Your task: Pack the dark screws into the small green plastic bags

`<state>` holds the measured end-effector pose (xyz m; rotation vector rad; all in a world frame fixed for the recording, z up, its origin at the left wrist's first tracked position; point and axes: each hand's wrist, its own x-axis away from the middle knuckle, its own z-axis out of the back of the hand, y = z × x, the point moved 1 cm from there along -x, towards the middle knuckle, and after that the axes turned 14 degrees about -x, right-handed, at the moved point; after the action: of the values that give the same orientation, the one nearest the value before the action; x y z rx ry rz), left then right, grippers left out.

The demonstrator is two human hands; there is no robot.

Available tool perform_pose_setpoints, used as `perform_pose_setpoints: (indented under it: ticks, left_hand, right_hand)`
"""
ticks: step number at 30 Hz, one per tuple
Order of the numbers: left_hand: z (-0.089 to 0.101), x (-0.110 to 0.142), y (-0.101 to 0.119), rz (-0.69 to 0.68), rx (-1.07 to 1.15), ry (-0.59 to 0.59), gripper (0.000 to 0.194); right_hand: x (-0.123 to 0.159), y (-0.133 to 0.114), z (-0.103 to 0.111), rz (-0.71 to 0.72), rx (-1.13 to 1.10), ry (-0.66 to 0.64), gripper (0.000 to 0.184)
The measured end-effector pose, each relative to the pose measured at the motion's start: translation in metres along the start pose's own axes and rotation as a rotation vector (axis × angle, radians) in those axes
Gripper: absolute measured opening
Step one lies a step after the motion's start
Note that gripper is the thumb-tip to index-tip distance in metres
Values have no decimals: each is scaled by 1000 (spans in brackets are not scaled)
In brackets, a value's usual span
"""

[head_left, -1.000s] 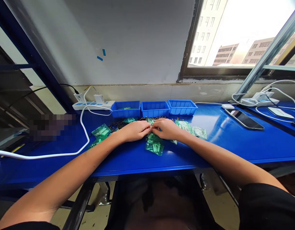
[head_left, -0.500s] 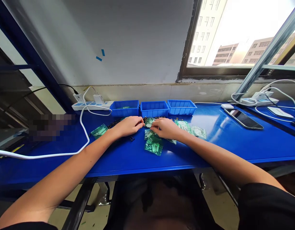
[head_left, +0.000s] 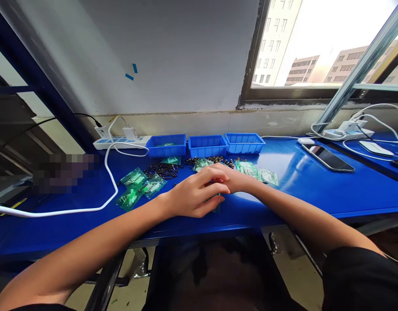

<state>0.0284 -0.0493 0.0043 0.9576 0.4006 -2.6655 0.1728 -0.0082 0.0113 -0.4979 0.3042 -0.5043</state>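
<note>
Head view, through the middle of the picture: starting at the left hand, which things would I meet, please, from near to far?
Left hand, green plastic packet just beyond it, middle blue bin, pale tiled skirting, grey wall.

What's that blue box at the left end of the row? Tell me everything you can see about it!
It's a shiny blue bin, probably plastic, with an open top and straight walls. It sits upright on the blue table, with something green inside, too small to make out. The middle bin stands close on its right; whether they touch is unclear. Neither hand touches it.
</note>
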Motion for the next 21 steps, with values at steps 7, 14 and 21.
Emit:
perform_pose_setpoints:
  ticks: [7,14,21]
  left_hand:
    - [5,1,1,-48,9,93,14]
    - [-3,-1,1,-139,46,17,13]
    - [-11,3,-8,-100,70,-29,11]
  right_hand:
    - [2,-6,5,50,-104,89,11]
    - [4,4,9,103,-225,-4,7]
    - [5,13,11,-22,-341,168,23]
